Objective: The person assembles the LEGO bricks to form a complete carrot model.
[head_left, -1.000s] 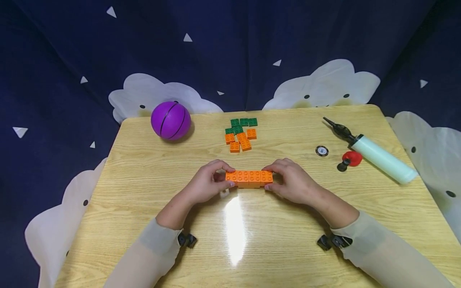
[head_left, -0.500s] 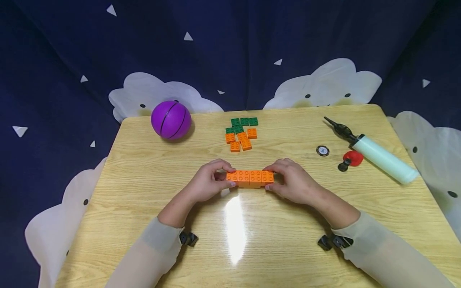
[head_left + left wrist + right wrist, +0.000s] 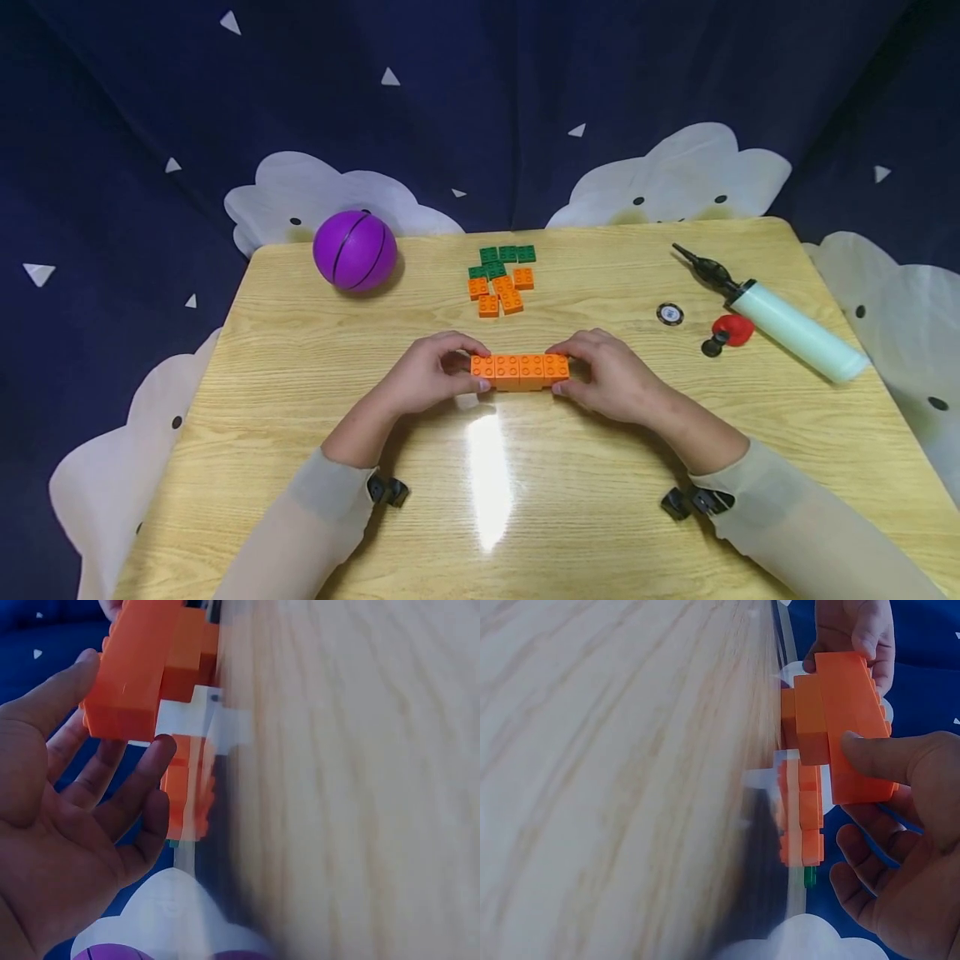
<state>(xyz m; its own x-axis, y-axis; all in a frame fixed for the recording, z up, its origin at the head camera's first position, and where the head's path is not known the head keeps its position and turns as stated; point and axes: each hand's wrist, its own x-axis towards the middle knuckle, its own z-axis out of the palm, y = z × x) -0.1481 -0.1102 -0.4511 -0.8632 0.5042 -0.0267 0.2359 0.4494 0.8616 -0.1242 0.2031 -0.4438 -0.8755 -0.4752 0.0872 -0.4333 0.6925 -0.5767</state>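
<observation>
A straight row of orange toy bricks (image 3: 519, 367), studs up, sits low in the middle of the wooden table. My left hand (image 3: 432, 377) pinches its left end between thumb and fingers. The right end is gripped the same way by my right hand (image 3: 613, 379). Both wrist views show a long upper bar (image 3: 135, 667) overhanging a shorter brick layer (image 3: 810, 712) beneath it. In the right wrist view my right thumb presses on the near side of the bar, while the lower fingers curl loosely below.
Loose orange bricks (image 3: 510, 300) and green bricks (image 3: 507, 253) lie behind the row. A purple ball (image 3: 355, 250) stands back left. To the right are a pale-green hand pump (image 3: 798, 331), a poker chip (image 3: 670, 313), and a red, limp piece (image 3: 738, 330) with a black part.
Both hands keep their hold on the brick row, which stays in place. My left forearm has shifted very slightly up and away.
</observation>
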